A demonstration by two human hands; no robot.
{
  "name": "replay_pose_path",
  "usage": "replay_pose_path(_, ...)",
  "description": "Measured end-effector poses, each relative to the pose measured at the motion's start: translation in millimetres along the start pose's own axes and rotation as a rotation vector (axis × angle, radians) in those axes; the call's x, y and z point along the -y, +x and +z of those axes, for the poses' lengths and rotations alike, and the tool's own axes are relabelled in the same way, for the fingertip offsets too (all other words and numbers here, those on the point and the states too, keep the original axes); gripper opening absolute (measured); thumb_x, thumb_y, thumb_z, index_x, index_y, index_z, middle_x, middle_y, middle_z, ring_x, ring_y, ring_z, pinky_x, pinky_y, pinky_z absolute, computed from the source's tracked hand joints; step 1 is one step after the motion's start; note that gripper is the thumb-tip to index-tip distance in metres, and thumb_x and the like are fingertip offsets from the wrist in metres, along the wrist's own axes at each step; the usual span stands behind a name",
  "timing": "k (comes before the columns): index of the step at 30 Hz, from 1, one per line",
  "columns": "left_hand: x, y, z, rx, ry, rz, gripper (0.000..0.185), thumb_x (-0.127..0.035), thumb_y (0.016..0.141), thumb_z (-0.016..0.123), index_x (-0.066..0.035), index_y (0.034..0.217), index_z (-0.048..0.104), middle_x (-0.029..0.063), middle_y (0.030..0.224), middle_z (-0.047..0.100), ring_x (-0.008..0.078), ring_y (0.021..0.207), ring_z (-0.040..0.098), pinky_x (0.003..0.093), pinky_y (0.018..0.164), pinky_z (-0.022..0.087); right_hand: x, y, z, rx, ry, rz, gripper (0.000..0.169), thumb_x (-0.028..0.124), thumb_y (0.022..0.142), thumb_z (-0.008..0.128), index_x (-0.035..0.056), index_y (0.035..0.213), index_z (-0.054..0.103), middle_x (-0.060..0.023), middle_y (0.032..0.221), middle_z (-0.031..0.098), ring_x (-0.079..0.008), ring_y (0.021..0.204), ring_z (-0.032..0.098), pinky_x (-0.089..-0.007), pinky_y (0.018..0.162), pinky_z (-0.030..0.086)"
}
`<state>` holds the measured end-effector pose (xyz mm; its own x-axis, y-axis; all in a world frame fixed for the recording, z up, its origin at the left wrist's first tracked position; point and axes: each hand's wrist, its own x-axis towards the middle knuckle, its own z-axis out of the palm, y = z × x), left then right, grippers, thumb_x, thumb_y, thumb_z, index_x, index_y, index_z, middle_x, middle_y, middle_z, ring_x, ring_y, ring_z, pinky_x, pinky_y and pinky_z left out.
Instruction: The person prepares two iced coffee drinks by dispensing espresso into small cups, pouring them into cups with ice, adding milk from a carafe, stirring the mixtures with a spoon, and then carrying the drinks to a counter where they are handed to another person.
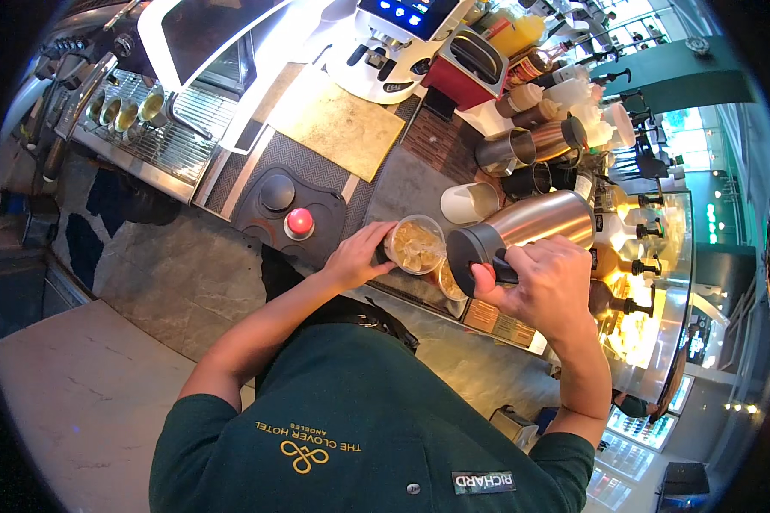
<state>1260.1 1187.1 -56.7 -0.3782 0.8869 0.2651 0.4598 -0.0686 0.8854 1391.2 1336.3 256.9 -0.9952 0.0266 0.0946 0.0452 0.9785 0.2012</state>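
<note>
My left hand (pixel 359 255) is closed around the side of a clear plastic cup (pixel 416 245) filled with ice. In my right hand (pixel 539 282) is the black handle of a stainless steel thermal jug (pixel 539 221), tilted so that its black lid points toward the cup; its thumb presses on the lid. A thin clear stream seems to run from the lid into the cup, though its detail is blurred. Partly hidden under the jug's lid stands a second cup with ice (pixel 450 282). A white pitcher (pixel 468 202) sits just beyond the cups on the dark mat.
A tamper with a red knob (pixel 300 222) stands on a black tamping mat (pixel 250 211) to the left. Behind are a yellow cloth (pixel 346 141), a white grinder (pixel 372 77) and an espresso machine's drip tray (pixel 167 141). Metal pitchers (pixel 504 152) and pump bottles (pixel 616 227) crowd the right.
</note>
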Motion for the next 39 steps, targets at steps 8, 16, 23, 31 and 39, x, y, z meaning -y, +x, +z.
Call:
replay_pose_path(8, -2, 1, -2, 0.003, -0.038, -0.012, 0.074, -0.021, 0.082, 0.082, -0.006, 0.145, 0.047, 0.0156, 0.140, 0.057, 0.0370, 0.128, 0.058, 0.0435, 0.104, 0.051, 0, 1, -6, -0.025, -0.015, -0.004, 0.050, 0.048, 0.086, 0.077, 0.0121, 0.059, 0.055, -0.0059, 0.050, 0.057, -0.0245, 0.045, 0.058, -0.0376, 0.051, 0.045)
replay_pose_path(16, -3, 1, -1, -0.008, 0.008, 0.020, 0.077, -0.023, 0.082, 0.082, -0.006, 0.147, 0.046, 0.0138, 0.139, 0.057, 0.0354, 0.126, 0.059, 0.0427, 0.102, 0.052, 0, 1, -11, -0.024, -0.028, 0.000, 0.050, 0.048, 0.086, 0.077, 0.0120, 0.059, 0.054, -0.0061, 0.050, 0.056, -0.0251, 0.046, 0.058, -0.0380, 0.051, 0.045)
replay_pose_path(23, -3, 0, -1, 0.004, 0.007, -0.007, 0.076, -0.024, 0.082, 0.083, -0.006, 0.147, 0.046, 0.0148, 0.138, 0.057, 0.0366, 0.127, 0.058, 0.0437, 0.103, 0.051, 0, 2, -13, -0.013, -0.028, 0.006, 0.051, 0.048, 0.086, 0.076, 0.0117, 0.058, 0.054, -0.0069, 0.050, 0.056, -0.0261, 0.046, 0.058, -0.0386, 0.052, 0.046)
replay_pose_path(31, -1, 0, -1, 0.031, -0.025, -0.041, 0.075, -0.025, 0.083, 0.082, -0.005, 0.146, 0.046, 0.0164, 0.140, 0.055, 0.0388, 0.129, 0.056, 0.0446, 0.104, 0.050, 0, 1, -17, -0.006, -0.045, 0.017, 0.052, 0.048, 0.086, 0.076, 0.0116, 0.058, 0.054, -0.0075, 0.051, 0.057, -0.0259, 0.047, 0.058, -0.0382, 0.053, 0.046)
replay_pose_path(39, -2, 0, -1, 0.020, -0.033, -0.025, 0.076, -0.026, 0.082, 0.082, -0.004, 0.146, 0.046, 0.0173, 0.139, 0.056, 0.0395, 0.128, 0.056, 0.0449, 0.104, 0.050, 0, 1, -18, -0.016, -0.040, 0.024, 0.052, 0.049, 0.086, 0.076, 0.0120, 0.058, 0.054, -0.0065, 0.050, 0.056, -0.0256, 0.046, 0.058, -0.0380, 0.052, 0.045)
